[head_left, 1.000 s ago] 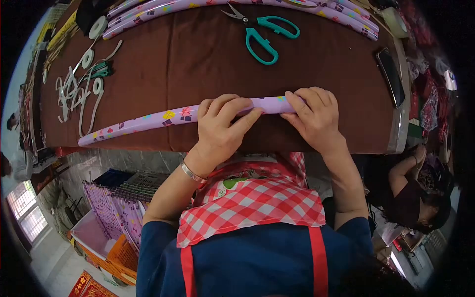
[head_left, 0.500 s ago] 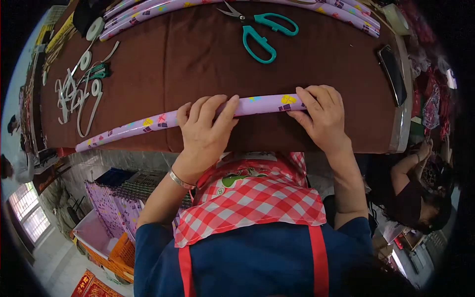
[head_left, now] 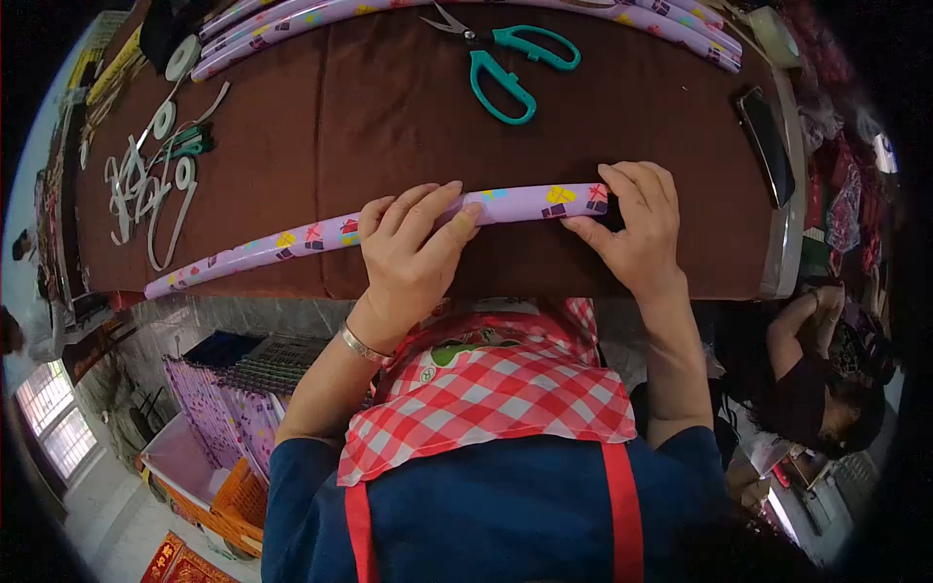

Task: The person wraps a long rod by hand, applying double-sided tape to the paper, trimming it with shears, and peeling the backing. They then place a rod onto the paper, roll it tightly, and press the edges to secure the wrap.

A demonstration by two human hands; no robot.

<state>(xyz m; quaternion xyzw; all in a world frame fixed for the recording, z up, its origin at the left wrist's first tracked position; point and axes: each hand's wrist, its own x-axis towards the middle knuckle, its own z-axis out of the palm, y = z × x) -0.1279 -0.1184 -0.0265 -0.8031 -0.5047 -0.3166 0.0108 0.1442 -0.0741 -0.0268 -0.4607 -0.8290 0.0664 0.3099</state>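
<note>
A long thin roll of lilac wrapping paper (head_left: 525, 201), printed with coloured gift boxes, lies across the front of the brown-covered table. My left hand (head_left: 408, 238) grips it right of its middle, fingers over the far side and thumb on top. At the roll's right end is my right hand (head_left: 641, 223), its thumb on the near side and its fingertips at the far side, curled about the end. Green-handled scissors (head_left: 505, 83) lie with blades apart beyond the roll.
More lilac rolls (head_left: 292, 21) lie along the table's far side. At left are white tape rolls (head_left: 163, 119), tangled white strips (head_left: 136, 189) and a small green tool (head_left: 192, 141). A phone (head_left: 768, 146) rests near the right edge. Another person (head_left: 802, 369) is at lower right.
My right hand has slid slightly outward along the roll, so its patterned right end now shows more. My left thumb has shifted onto the paper. The view has moved a little.
</note>
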